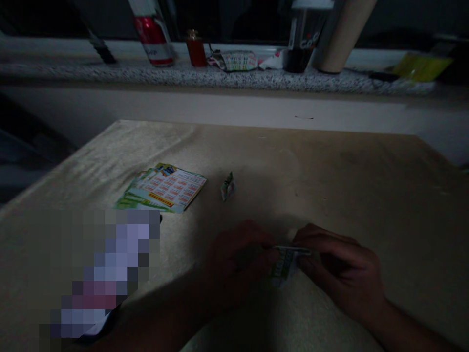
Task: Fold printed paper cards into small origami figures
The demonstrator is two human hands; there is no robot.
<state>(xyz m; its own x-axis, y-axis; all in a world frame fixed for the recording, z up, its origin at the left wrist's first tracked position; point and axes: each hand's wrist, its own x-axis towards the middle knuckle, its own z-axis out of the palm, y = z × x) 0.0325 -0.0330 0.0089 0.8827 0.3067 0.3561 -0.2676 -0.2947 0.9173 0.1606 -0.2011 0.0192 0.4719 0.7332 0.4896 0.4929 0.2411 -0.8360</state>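
Observation:
My left hand (pixel 240 256) and my right hand (pixel 346 271) meet low in the view, right of the middle. Between their fingertips is a small folded printed card (pixel 283 268), with green and white print on the side towards me. Both hands pinch its upper edge; dim light and shadow hide part of the left fingers. Farther off, another small folded card (pixel 227 187) stands on the table, touched by neither hand. To its left lies a fanned stack of flat printed cards (pixel 174 187), the top one bearing a calendar-like grid.
A pixelated long object (pixel 115 274) lies by my left forearm on the pale table (pixel 348 171). Along the speckled windowsill (pixel 120 73) behind stand a red bottle (pixel 154 41), a small red container (pixel 197 51), crumpled paper (pixel 238 61), a cup (pixel 298 54), a beige cylinder (pixel 339 44) and something yellow (pixel 421 67).

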